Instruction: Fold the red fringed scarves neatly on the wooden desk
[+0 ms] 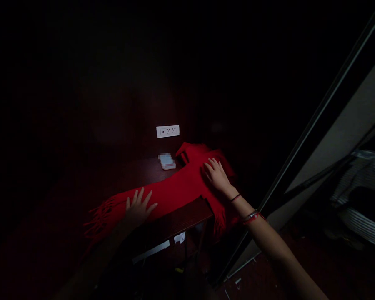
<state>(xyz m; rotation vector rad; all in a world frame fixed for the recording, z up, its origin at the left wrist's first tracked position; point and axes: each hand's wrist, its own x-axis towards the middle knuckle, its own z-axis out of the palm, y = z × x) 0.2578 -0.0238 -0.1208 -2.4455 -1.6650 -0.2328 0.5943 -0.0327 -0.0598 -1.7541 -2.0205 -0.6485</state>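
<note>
A red fringed scarf (171, 189) lies across a dark wooden desk (181, 218), its left part flat and its right part bunched in folds. One tasselled end spreads out at the left; another fringe hangs over the desk's front right corner. My left hand (139, 210) rests on the scarf near the left fringe, fingers spread. Over the bunched part on the right is my right hand (217, 175), palm down with its fingers apart and slightly bent. Neither hand grips the cloth. Bracelets circle my right wrist.
A small pale blue item (166, 161), blurred out, lies on the desk behind the scarf. A white power socket (168, 131) sits on the dark wall. To the right stand a dark door-like frame (318, 104) and striped cloth (362, 208). The surroundings are very dim.
</note>
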